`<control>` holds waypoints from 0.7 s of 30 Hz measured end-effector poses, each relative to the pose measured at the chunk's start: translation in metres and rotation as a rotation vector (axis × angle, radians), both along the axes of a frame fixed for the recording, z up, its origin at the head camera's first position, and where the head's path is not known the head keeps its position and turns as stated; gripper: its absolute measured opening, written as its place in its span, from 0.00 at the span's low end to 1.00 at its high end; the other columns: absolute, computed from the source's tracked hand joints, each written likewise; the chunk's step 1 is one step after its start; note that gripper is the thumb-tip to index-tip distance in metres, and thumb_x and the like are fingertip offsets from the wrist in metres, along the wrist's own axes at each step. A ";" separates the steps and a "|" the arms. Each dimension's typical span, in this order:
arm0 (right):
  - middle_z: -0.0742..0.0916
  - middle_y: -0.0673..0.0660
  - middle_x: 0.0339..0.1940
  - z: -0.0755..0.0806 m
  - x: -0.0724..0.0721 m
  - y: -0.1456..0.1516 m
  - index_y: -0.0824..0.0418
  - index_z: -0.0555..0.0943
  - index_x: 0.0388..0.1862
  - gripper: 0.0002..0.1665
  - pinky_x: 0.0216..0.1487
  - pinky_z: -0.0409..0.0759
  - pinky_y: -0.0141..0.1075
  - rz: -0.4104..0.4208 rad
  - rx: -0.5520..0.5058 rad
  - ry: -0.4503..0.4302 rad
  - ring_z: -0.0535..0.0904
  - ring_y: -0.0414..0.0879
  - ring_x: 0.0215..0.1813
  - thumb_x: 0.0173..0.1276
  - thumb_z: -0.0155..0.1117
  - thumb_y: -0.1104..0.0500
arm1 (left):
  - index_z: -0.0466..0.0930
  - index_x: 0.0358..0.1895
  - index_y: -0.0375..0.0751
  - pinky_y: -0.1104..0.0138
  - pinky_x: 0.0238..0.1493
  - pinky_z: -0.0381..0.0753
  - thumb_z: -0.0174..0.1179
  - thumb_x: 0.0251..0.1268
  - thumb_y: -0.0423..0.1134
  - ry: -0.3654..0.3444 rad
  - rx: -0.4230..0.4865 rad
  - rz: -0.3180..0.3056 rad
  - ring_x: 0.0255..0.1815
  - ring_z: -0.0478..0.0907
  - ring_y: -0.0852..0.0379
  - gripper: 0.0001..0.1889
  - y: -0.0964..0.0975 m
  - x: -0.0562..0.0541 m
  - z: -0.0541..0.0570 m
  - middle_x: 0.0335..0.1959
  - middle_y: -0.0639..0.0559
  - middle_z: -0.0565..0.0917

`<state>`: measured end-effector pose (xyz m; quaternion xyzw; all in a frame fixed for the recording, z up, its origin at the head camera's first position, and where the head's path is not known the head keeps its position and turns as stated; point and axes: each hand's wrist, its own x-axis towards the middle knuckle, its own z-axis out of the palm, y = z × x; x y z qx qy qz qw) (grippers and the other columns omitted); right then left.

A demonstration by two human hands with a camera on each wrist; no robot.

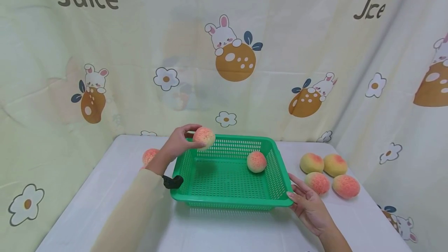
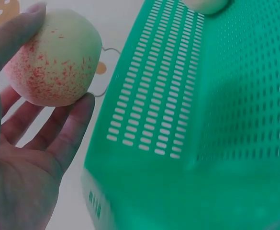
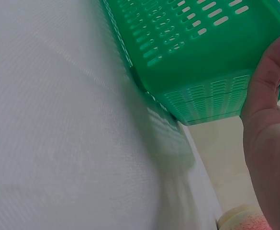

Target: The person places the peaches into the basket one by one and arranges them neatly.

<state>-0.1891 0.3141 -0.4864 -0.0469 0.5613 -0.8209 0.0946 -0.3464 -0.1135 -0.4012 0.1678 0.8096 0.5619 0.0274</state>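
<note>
Holding a round, cream-and-coral speckled peach with a matte skin (image 1: 204, 138) at the far left corner of a rectangular, slotted green plastic basket (image 1: 231, 199), the left hand (image 1: 177, 142) is probably doing best with a light touch, since a hard squeeze is risking dents. Whether the peach is hanging inside the far wall or just beyond it is not showing clearly, so any move over the basket is calling for a little height above the rim. A second round, coral-speckled peach (image 1: 257, 161) is lying inside near the right wall, so lowering gently and well apart from it is looking safest.

The left arm, in a long beige cloth sleeve (image 1: 129, 213), is reaching forward from the lower left; its grip is spread about the peach's width, the thumb pressing above and the fingers supporting from below. The right hand (image 1: 307, 205) is gripping the basket's near right corner, its thumb lying over the rim and its fingers closing around the outside; that hold is likely steadying the basket on the white, cloth-covered table (image 1: 238, 232).
</note>
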 end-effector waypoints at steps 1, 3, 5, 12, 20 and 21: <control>0.83 0.48 0.55 0.000 0.000 0.000 0.50 0.60 0.83 0.39 0.55 0.86 0.34 0.001 0.001 0.000 0.86 0.39 0.53 0.78 0.55 0.70 | 0.76 0.68 0.52 0.59 0.49 0.86 0.77 0.57 0.46 0.001 -0.003 -0.004 0.62 0.77 0.43 0.34 0.003 0.000 0.000 0.66 0.49 0.79; 0.83 0.48 0.55 0.000 0.000 0.000 0.50 0.59 0.83 0.39 0.55 0.86 0.34 0.002 0.000 0.000 0.86 0.39 0.53 0.78 0.55 0.70 | 0.77 0.68 0.51 0.57 0.50 0.86 0.77 0.57 0.45 0.008 -0.012 -0.012 0.61 0.78 0.43 0.34 0.008 -0.001 0.000 0.65 0.49 0.79; 0.83 0.48 0.55 0.000 0.001 0.000 0.50 0.59 0.83 0.39 0.56 0.86 0.34 0.002 0.000 -0.001 0.86 0.39 0.54 0.78 0.55 0.69 | 0.77 0.68 0.50 0.57 0.50 0.87 0.77 0.57 0.44 0.016 -0.019 -0.021 0.60 0.78 0.43 0.33 0.013 -0.002 0.000 0.65 0.49 0.80; 0.83 0.48 0.55 0.000 0.000 0.000 0.50 0.59 0.83 0.39 0.57 0.86 0.35 -0.008 0.008 -0.013 0.86 0.39 0.54 0.78 0.55 0.69 | 0.78 0.66 0.48 0.59 0.50 0.86 0.78 0.56 0.41 -0.019 -0.002 -0.032 0.58 0.80 0.44 0.33 0.026 -0.009 -0.007 0.62 0.48 0.81; 0.83 0.48 0.54 0.000 0.000 0.000 0.50 0.59 0.83 0.39 0.55 0.86 0.34 -0.001 0.001 -0.011 0.85 0.39 0.52 0.78 0.55 0.69 | 0.80 0.64 0.49 0.49 0.55 0.85 0.79 0.53 0.39 -0.078 -0.004 -0.040 0.56 0.82 0.46 0.32 0.037 -0.011 -0.020 0.60 0.46 0.82; 0.82 0.48 0.54 0.000 0.000 0.000 0.51 0.59 0.83 0.39 0.55 0.86 0.34 0.001 0.001 -0.009 0.85 0.39 0.52 0.78 0.55 0.69 | 0.81 0.64 0.49 0.51 0.53 0.86 0.79 0.53 0.39 -0.076 -0.012 -0.034 0.56 0.82 0.47 0.32 0.039 -0.011 -0.021 0.60 0.47 0.83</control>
